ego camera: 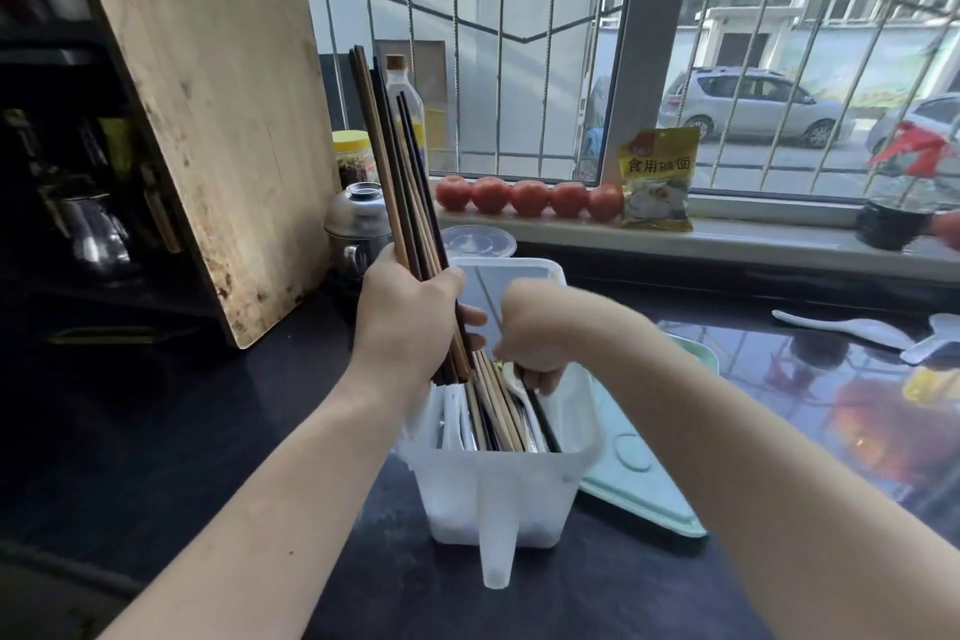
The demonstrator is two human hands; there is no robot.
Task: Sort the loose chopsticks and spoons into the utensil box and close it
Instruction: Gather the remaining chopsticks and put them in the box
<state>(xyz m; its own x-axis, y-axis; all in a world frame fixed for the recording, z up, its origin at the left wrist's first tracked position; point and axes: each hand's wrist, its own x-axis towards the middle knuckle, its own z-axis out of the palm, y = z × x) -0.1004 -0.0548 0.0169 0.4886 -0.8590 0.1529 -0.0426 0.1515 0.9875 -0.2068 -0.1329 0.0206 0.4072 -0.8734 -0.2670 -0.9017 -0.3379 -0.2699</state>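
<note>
Left hand (410, 312) fist-grips a bundle of chopsticks (400, 161), upright, just above utensil box (498, 494). Right hand (535, 333) reaches into box, fingers curled on a dark chopstick (543, 418) w/ others inside. Mint lid (639, 473) flat beside box, right side. White spoons (852, 330) well right of box on counter (156, 431).
</note>
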